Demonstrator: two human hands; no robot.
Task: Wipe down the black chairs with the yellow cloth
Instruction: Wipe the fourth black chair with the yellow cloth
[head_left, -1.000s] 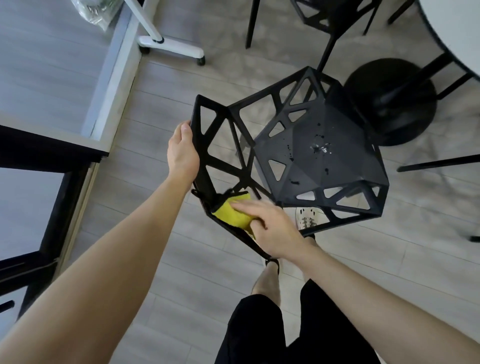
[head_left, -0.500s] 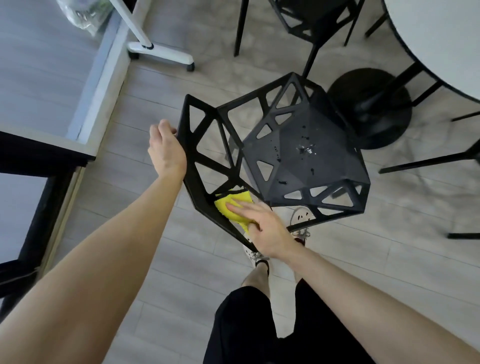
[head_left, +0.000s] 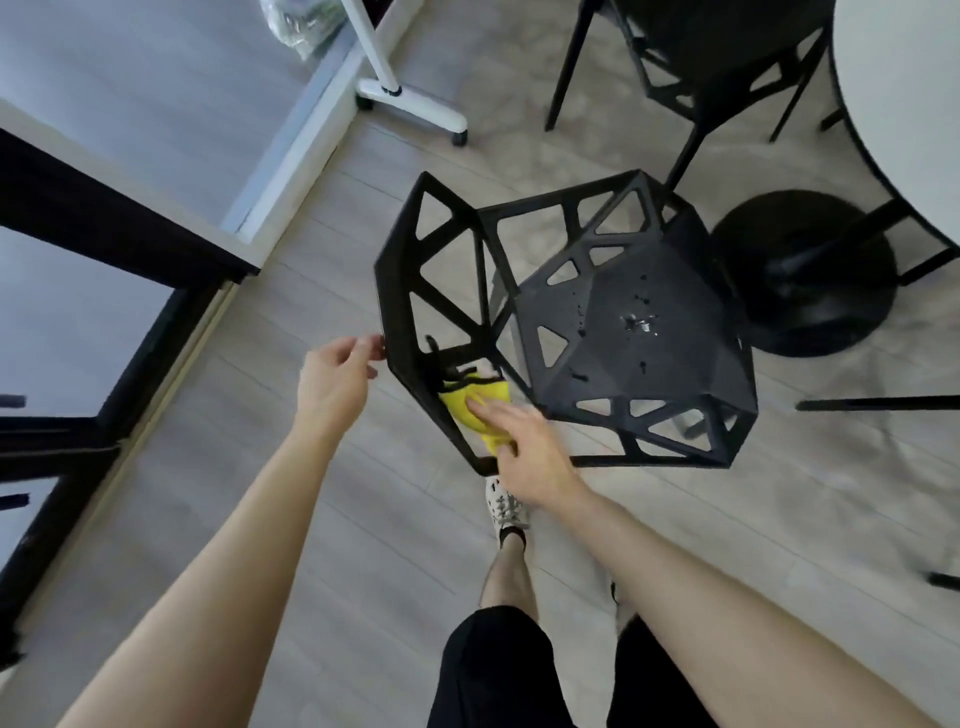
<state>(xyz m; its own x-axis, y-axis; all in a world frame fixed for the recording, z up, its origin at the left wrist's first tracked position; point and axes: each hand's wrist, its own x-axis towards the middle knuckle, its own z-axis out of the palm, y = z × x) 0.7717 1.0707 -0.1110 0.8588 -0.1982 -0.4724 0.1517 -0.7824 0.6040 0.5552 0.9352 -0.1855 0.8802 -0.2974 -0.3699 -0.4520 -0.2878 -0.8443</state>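
Obs: black chair (head_left: 623, 332) on floor (head_left: 395, 545), droplets on seat. Yellow cloth (head_left: 467, 410) against backrest frame, 8 o'clock of seat. Right hand (head_left: 530, 457): flat fingers press cloth to frame. Left hand (head_left: 335, 382): released, fingers loosely bent, holding nothing, fingertips at frame edge, 10 o'clock of cloth

Floor (head_left: 363, 519): pale grey wood planks. Standing on it:
- black lattice chair (head_left: 623, 332), centre
- second black chair (head_left: 727, 52), 1 o'clock
- round black pedestal base (head_left: 810, 270), 2 o'clock, just beside the first chair
- white castored stand foot (head_left: 415, 106), 12 o'clock
- white laced shoe (head_left: 506, 506), 6 o'clock
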